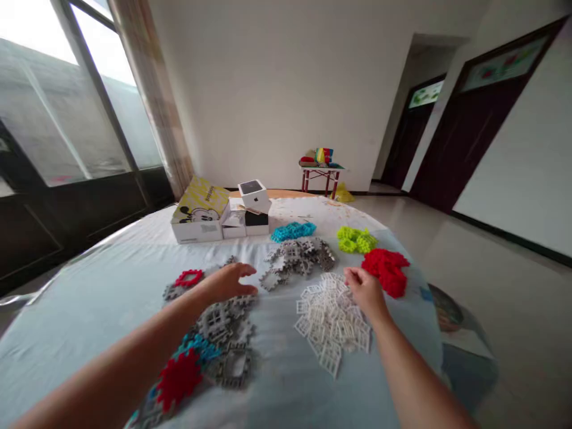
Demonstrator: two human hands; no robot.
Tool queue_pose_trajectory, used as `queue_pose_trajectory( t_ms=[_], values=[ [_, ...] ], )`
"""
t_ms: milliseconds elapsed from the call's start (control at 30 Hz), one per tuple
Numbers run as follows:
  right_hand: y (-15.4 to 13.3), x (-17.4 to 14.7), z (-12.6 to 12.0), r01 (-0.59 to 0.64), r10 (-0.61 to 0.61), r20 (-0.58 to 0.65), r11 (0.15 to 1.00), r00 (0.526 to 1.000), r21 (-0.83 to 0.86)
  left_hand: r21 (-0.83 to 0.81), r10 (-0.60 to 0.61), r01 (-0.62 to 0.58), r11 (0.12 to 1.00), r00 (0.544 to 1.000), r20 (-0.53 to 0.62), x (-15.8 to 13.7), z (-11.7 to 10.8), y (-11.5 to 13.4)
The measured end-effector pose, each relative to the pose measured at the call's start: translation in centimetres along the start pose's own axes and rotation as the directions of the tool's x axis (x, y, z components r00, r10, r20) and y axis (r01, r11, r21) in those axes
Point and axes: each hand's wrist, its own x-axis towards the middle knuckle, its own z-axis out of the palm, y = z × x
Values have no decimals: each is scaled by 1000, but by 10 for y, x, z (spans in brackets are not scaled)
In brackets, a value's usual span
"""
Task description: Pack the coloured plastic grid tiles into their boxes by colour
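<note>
"Hands?"
"Left hand [233, 281] spread; right hand [363, 287] bunched, its hold impossible to tell."
"Piles?"
"One white pile [333, 322] by the right fingertips, one red pile [389, 269] right of them, one gray pile [295, 256] between both hands. The left arm [147, 339] partly covers gray pieces [218, 322]; boxes [201, 208] stand beyond."

My left hand [231, 281] and right hand [365, 292] are bare, and so are my left forearm [134, 366] and right forearm [413, 372], each smooth in outline, tapering to a narrower wrist [379, 316]. The fingers [245, 270] are too small for detail.
</note>
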Motion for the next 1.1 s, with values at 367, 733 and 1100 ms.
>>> queue_pose_trajectory(
  t_ms=[367,733,1100],
  values=[
    [-17,41,6,36,-33,-87,999,996,30,-35,-50,54,998,993,111,1,1,-15],
    [4,29,9,59,-58,-29,997,998,44,-294,-146,122,948,987,-62,8,-4,-35],
    [2,28,12,100,-100,-10,993,995,56,-388,-209,87,918,936,-284,80,5,9]
  ],
)
